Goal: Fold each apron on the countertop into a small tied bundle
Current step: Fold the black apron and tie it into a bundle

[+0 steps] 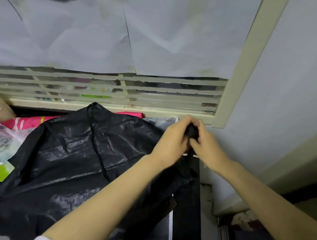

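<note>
Both hands meet far right, by the window sill (76, 107). Left hand (173, 141) and right hand (208, 148) curl round a small black bundle (191, 132), with a strap (189, 159) hanging below. Probably mid-knot, but the fingers hide it. Person should squeeze the wad tight, pull the tie snug and stop the folds springing. Big black apron (83, 150) lies spread at centre, unfolded.

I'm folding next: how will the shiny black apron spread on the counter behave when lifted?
Probably floppy: the shiny black apron lies creased and draped. Likely light, given its thin wrinkles. Its gloss suggests it may slide from a loose grip.
</note>
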Action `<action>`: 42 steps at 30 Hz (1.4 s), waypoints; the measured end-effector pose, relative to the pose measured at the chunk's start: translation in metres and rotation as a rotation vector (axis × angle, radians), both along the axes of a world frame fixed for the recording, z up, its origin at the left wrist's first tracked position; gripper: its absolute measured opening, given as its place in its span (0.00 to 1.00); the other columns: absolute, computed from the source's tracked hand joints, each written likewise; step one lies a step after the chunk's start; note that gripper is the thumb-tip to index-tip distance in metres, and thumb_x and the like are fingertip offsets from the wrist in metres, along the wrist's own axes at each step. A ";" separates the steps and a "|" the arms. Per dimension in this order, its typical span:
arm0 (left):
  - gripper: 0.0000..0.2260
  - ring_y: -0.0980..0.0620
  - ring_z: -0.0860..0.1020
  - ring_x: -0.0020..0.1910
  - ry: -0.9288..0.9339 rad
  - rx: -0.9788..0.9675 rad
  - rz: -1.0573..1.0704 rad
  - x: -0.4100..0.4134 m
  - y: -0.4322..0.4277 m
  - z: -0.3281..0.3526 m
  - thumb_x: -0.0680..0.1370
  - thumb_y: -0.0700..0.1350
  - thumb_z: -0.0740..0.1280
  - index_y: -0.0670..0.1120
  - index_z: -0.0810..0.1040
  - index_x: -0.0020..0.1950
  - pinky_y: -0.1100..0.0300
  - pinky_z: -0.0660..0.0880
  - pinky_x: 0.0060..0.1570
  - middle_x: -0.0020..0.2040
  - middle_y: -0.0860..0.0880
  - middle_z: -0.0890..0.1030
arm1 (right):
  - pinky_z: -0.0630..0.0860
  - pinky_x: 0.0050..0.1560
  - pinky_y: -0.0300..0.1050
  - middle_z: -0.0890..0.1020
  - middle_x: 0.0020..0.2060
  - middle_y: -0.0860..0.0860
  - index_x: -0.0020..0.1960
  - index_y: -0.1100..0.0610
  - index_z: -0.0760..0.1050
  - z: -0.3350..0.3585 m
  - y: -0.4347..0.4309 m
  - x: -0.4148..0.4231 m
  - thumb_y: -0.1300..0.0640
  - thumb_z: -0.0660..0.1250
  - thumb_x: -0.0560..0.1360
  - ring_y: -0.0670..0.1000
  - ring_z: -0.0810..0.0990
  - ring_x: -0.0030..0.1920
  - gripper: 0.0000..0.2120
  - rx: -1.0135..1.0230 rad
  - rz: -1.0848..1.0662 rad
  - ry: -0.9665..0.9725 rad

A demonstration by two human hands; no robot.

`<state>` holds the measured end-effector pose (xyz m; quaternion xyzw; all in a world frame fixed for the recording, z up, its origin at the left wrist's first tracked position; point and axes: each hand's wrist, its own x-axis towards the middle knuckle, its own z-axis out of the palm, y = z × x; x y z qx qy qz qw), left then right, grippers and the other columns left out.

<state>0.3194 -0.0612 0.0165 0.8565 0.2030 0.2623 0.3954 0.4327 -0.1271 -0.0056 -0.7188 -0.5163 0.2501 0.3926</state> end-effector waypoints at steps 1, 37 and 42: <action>0.21 0.51 0.77 0.49 0.002 0.011 -0.026 0.003 0.000 -0.001 0.73 0.25 0.58 0.42 0.69 0.62 0.65 0.73 0.50 0.50 0.44 0.79 | 0.74 0.43 0.42 0.78 0.35 0.49 0.62 0.53 0.68 0.002 0.001 0.007 0.66 0.61 0.77 0.45 0.78 0.35 0.16 0.020 -0.051 0.016; 0.18 0.52 0.54 0.75 0.891 -0.149 0.295 -0.213 -0.002 -0.149 0.81 0.46 0.57 0.52 0.63 0.72 0.47 0.58 0.68 0.74 0.53 0.61 | 0.71 0.52 0.47 0.76 0.59 0.54 0.62 0.58 0.69 -0.107 0.053 -0.123 0.61 0.55 0.81 0.54 0.75 0.57 0.11 -0.490 0.552 -0.703; 0.14 0.55 0.70 0.63 0.556 -0.343 0.262 -0.251 0.029 -0.134 0.81 0.40 0.59 0.47 0.70 0.67 0.71 0.62 0.62 0.63 0.50 0.73 | 0.64 0.65 0.43 0.66 0.68 0.52 0.72 0.57 0.61 -0.098 0.106 -0.178 0.61 0.54 0.81 0.52 0.65 0.67 0.19 -0.361 0.619 -0.589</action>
